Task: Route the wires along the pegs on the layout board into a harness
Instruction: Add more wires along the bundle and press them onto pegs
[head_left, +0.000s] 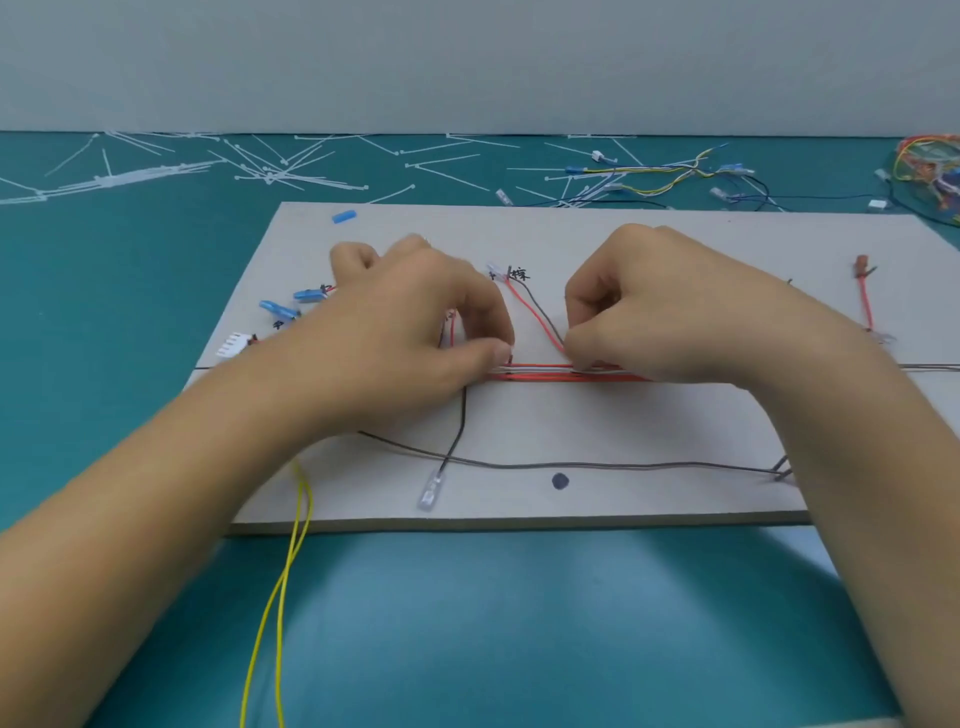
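Layout board (597, 499) lies flat on the teal tabletop (519, 623), long side running left to right across the view. Wire bundle (540, 372), red with pale strands, lies along the board's middle, long axis left-right, parallel to the near edge. Left hand (415, 332) pinches down on the bundle's left part, thumb and forefinger tips together on the wires; right hand (665, 317) does likewise just to the right, grip closed on the same bundle. Short bare stretch of bundle shows between the two grips; hands near each other but not touching. No pegs clearly seen, likely hidden under the hands or too small to tell. A red and dark pair (540, 317) branches up and left from the right grip toward a small terminal (496, 272) beside handwritten marks. A grey wire (597, 465) runs along the near part of the board, crossed by a dark wire ending in a clear terminal (429, 491). Yellow wire (283, 597) trails off the near edge from under the left forearm. Blue terminals (291, 304) and a white connector (232, 345) sit at the left end; red lead (864, 296) at the far right. Loose cable ties (270, 171) lie well beyond the board. Judgement: bundle is being gathered and held straight; next move slides along the left-right axis, either hand equally placed, the branch point nearest the right grip
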